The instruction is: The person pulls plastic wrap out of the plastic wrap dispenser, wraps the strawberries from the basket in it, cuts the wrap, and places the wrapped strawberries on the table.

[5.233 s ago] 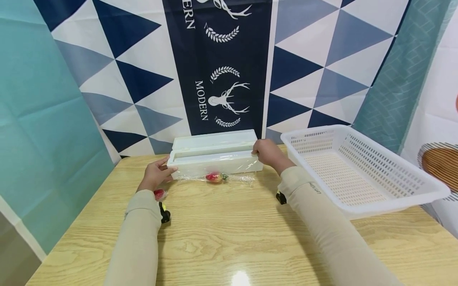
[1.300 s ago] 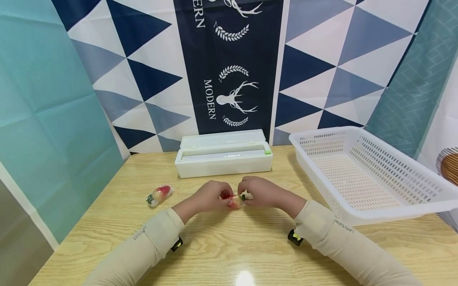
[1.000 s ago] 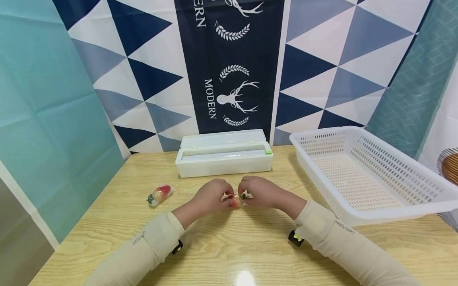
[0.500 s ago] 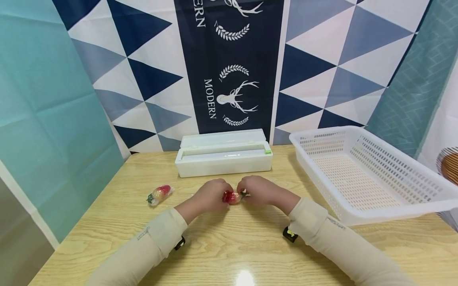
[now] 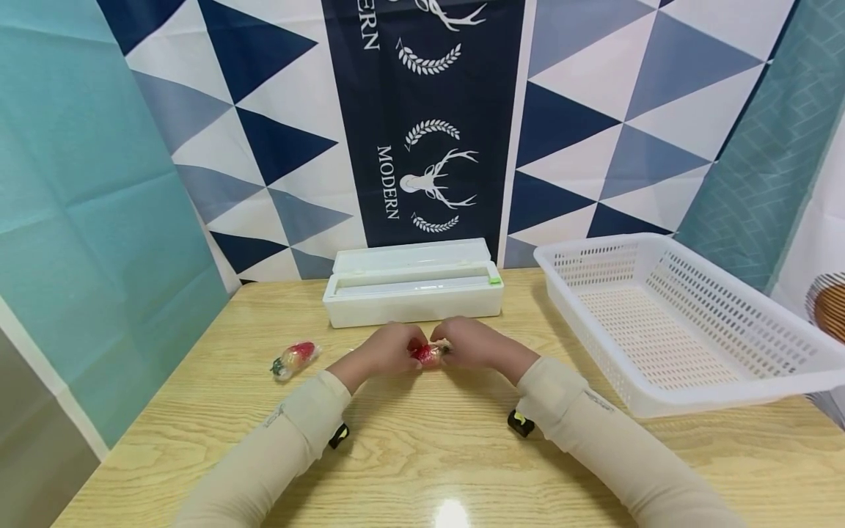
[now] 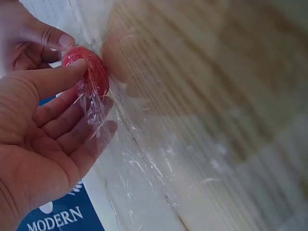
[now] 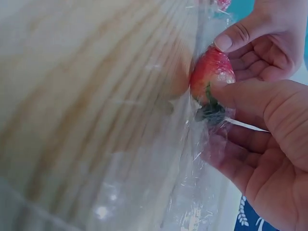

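A red strawberry (image 5: 428,356) with green leaves is wrapped in clear cling film, low over the table between both hands. At its red tip, my left hand (image 5: 388,349) pinches it with thumb and fingers. My right hand (image 5: 472,345) grips the leafy end, its thumb on the fruit in the right wrist view. Loose, crinkled cling film (image 6: 139,159) trails from the strawberry in the left wrist view. Off to the left, a second strawberry (image 5: 295,360) in film lies on the table. Behind the hands stands a white cling film dispenser (image 5: 412,309), its lid raised.
A large white perforated plastic basket (image 5: 673,359) stands on the right side of the wooden table (image 5: 422,455). Patterned cloth (image 5: 422,147) hangs directly behind the table. Teal cloth (image 5: 119,220) hangs at the left.
Five seconds ago both hands were at the dispenser, the strawberry lying before it. They have since come to hold the strawberry. Over the last second they shifted slightly toward the dispenser with it.
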A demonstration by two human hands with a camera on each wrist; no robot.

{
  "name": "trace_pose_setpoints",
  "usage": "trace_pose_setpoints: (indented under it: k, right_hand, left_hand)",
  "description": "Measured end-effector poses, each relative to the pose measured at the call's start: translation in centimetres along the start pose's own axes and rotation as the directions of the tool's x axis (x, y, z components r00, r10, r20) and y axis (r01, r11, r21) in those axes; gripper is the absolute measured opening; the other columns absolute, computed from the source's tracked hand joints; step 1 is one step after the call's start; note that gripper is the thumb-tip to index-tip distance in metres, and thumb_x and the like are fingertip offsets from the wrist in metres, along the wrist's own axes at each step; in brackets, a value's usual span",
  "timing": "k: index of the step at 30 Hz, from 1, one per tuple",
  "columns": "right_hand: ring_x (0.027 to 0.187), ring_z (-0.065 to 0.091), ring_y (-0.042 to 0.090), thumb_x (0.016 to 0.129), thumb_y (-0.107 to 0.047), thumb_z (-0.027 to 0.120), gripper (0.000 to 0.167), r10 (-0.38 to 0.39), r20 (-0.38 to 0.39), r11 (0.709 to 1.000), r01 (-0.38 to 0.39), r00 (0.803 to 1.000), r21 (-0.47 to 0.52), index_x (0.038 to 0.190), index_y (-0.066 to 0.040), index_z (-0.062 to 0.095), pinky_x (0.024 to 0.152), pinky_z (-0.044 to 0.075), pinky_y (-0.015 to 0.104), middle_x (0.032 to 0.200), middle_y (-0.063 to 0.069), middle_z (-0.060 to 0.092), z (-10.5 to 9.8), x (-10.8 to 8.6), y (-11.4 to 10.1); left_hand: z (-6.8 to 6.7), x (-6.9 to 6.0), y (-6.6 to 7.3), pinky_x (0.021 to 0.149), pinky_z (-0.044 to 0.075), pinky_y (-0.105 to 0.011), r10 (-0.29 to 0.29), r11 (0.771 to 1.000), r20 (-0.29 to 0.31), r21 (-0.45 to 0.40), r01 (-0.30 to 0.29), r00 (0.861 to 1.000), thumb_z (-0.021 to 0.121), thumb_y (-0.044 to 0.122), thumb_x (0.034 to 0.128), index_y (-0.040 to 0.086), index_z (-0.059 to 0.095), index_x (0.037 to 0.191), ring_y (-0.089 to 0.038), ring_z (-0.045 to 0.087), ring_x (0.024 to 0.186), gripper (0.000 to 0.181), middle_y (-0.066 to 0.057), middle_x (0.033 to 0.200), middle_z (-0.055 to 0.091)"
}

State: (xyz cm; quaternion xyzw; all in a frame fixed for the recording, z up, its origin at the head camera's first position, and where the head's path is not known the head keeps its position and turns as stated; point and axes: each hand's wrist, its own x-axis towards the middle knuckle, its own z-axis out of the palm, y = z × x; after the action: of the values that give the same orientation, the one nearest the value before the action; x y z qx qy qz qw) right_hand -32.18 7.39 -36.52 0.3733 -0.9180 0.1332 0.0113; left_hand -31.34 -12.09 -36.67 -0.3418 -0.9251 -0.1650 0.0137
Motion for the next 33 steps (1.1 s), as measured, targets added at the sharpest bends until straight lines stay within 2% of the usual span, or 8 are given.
trace_pose_setpoints:
  k: [5, 8, 12, 15, 20, 23, 27, 33]
  right_hand:
    - [0.079, 0.058, 0.017, 0.08, -0.011, 0.076, 0.028, 0.024, 0.068, 1.0, -0.025, 0.997, 0.008, 0.105, -0.001, 0.071, 0.077, 0.05, 0.036, 0.09, 0.002, 0.067, 0.2, 0.5, 0.5]
    - [0.07, 0.051, 0.013, 0.081, -0.013, 0.076, 0.023, 0.021, 0.098, 1.0, -0.024, 0.995, 0.021, 0.101, -0.002, 0.072, 0.069, 0.047, 0.032, 0.079, -0.002, 0.062, 0.3, 0.6, 0.8]
    - [0.067, 0.049, 0.012, 0.081, -0.013, 0.077, 0.021, 0.021, 0.097, 0.999, -0.024, 0.995, 0.031, 0.099, -0.003, 0.072, 0.066, 0.045, 0.032, 0.075, -0.003, 0.059, 0.4, 0.6, 1.0]
    - [0.071, 0.053, 0.015, 0.079, -0.012, 0.079, 0.028, 0.02, 0.09, 0.999, -0.024, 0.996, 0.037, 0.103, -0.001, 0.071, 0.069, 0.047, 0.033, 0.08, 0.001, 0.062, 0.2, 0.4, 1.0]
    - [0.098, 0.06, 0.027, 0.073, -0.013, 0.083, 0.048, 0.025, 0.083, 0.999, -0.027, 0.996, 0.032, 0.114, 0.004, 0.066, 0.089, 0.049, 0.04, 0.105, 0.012, 0.065, -0.6, -0.4, 1.1]
    - [0.109, 0.058, 0.032, 0.071, -0.012, 0.083, 0.053, 0.054, 0.108, 0.998, -0.058, 0.993, 0.028, 0.118, 0.004, 0.064, 0.097, 0.046, 0.044, 0.115, 0.015, 0.064, -1.4, -1.0, 1.6]
    - [0.114, 0.057, 0.033, 0.074, -0.01, 0.079, 0.052, 0.078, 0.155, 0.995, -0.086, 0.985, 0.05, 0.121, 0.005, 0.063, 0.099, 0.045, 0.046, 0.119, 0.015, 0.063, -2.2, -1.3, 2.3]
    - [0.114, 0.056, 0.032, 0.08, -0.009, 0.071, 0.043, 0.059, 0.155, 0.992, -0.075, 0.986, 0.102, 0.121, 0.003, 0.064, 0.099, 0.045, 0.047, 0.12, 0.014, 0.063, -2.2, -1.2, 2.7]
  left_hand:
    - [0.0, 0.2, -0.4, 0.076, 0.048, -0.033, -0.034, 0.999, 0.032, -0.038, 0.035, 0.999, 0.086, 0.012, 0.0736, 0.009, 0.063, 0.095, -0.016, 0.056, 0.082, 0.032, -0.003, 0.089, 0.065]
    - [0.0, 0.3, -0.5, 0.07, 0.046, -0.03, -0.029, 0.998, 0.051, -0.053, 0.032, 0.998, 0.086, 0.011, 0.0729, 0.01, 0.059, 0.093, -0.014, 0.053, 0.076, 0.034, 0.0, 0.083, 0.062]
    - [0.0, 0.4, -0.5, 0.068, 0.046, -0.029, -0.013, 0.999, 0.051, -0.047, 0.015, 0.999, 0.086, 0.011, 0.0725, 0.011, 0.058, 0.093, -0.013, 0.054, 0.074, 0.035, 0.001, 0.081, 0.062]
    - [0.0, 0.5, -0.5, 0.072, 0.049, -0.03, -0.01, 0.999, 0.054, -0.044, 0.012, 0.998, 0.087, 0.011, 0.071, 0.008, 0.06, 0.098, -0.016, 0.059, 0.079, 0.039, -0.003, 0.087, 0.065]
    - [0.1, 0.7, -0.2, 0.087, 0.051, -0.034, -0.024, 0.997, 0.066, -0.07, 0.029, 0.998, 0.09, 0.018, 0.0691, 0.002, 0.06, 0.12, -0.024, 0.063, 0.102, 0.061, -0.011, 0.113, 0.066]
    - [0.3, 0.9, -0.1, 0.09, 0.05, -0.034, -0.012, 0.997, 0.066, -0.073, 0.017, 0.998, 0.088, 0.025, 0.0716, 0.002, 0.06, 0.125, -0.024, 0.062, 0.107, 0.065, -0.011, 0.118, 0.065]
    - [0.5, 1.3, 0.0, 0.086, 0.05, -0.03, 0.02, 0.999, 0.075, -0.051, -0.016, 0.997, 0.085, 0.024, 0.0753, 0.0, 0.061, 0.123, -0.018, 0.063, 0.098, 0.059, -0.009, 0.108, 0.068]
    - [0.7, 1.7, 0.4, 0.074, 0.047, -0.026, 0.057, 0.998, 0.055, 0.023, -0.058, 0.997, 0.085, 0.019, 0.0751, 0.005, 0.067, 0.112, -0.01, 0.055, 0.081, 0.044, 0.002, 0.092, 0.065]
